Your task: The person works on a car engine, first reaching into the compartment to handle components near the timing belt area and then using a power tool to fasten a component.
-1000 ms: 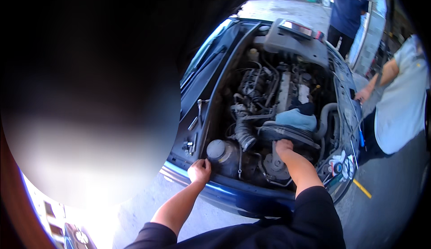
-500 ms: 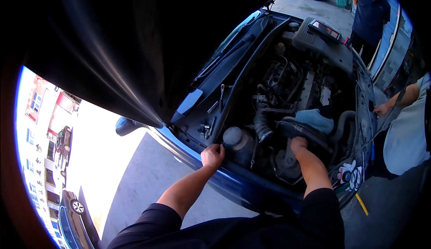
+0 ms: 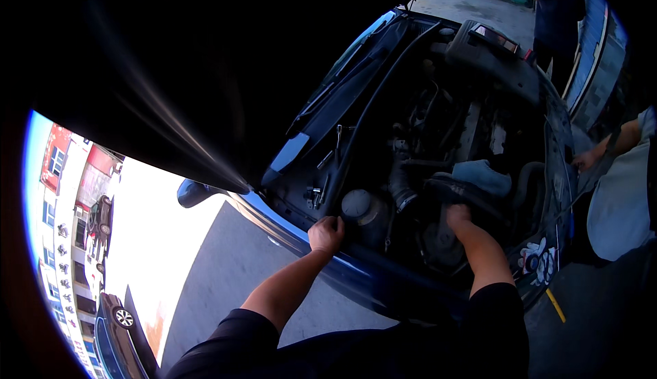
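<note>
Pavement [image 3: 226, 273] lies lower left; the left hand [image 3: 326, 234] is curled; the right hand [image 3: 460, 219], grip unclear in shadow, could scrape the engine [image 3: 470, 129].

The dark engine [image 3: 469, 129] is exposed; at its eight o'clock, a round-capped reservoir [image 3: 357, 204] is mounted beside the blue fender [image 3: 293, 239].

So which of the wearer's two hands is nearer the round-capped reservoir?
The left hand, at the edge of the engine bay, right beside the reservoir; the right hand is farther off, reaching in near the light blue cloth.
</note>
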Tool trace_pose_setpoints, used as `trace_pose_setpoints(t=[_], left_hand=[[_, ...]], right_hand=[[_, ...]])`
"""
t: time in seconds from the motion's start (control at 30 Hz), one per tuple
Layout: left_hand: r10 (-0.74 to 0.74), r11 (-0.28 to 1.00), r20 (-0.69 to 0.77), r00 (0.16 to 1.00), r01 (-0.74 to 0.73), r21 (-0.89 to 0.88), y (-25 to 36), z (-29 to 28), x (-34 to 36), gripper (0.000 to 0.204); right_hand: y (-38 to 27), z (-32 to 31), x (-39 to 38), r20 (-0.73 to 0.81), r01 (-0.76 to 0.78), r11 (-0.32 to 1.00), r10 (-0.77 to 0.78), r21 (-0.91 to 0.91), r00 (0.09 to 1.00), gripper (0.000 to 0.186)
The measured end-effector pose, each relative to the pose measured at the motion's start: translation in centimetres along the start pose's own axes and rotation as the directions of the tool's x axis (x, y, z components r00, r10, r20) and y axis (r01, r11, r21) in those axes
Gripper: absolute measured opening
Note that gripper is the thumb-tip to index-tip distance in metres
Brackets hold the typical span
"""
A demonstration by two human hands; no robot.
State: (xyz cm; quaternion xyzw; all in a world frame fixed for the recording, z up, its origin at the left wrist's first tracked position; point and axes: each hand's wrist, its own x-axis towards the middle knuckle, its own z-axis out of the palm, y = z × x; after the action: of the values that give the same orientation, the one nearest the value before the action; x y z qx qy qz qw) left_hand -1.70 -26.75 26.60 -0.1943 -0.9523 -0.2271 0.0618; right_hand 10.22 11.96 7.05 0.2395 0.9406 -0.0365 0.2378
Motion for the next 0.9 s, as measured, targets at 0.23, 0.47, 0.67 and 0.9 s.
trace_pose_setpoints(t=[0.23,0.47,0.67,0.9], left_hand=[[0.093,0.996,-0.111,0.989,-0.093,0.004,-0.5,0.6,0.3,0.025],[0.093,0.994,-0.071,0.993,-0.089,0.067,-1.2,2.0,0.3,0.026],[0.149,0.981,-0.053,0.987,-0.141,0.133,-0.4,1.9,0.1,0.030],[0.223,0.946,-0.103,0.969,-0.240,-0.217,11.0,6.5,-8.8,0.031]], right_hand=[[-1.6,-2.0,-3.6,-0.128,-0.036,0.997,0.045,0.069,0.991,0.032],[-1.9,-5.3,-23.8,-0.336,0.050,0.910,0.101,0.412,0.936,0.035],[5.5,-0.7,-36.7,-0.395,-0.042,0.825,0.314,0.564,0.864,0.027],[17.0,3.3,-47.8,-0.369,-0.159,0.706,0.533,0.691,0.761,0.026]])
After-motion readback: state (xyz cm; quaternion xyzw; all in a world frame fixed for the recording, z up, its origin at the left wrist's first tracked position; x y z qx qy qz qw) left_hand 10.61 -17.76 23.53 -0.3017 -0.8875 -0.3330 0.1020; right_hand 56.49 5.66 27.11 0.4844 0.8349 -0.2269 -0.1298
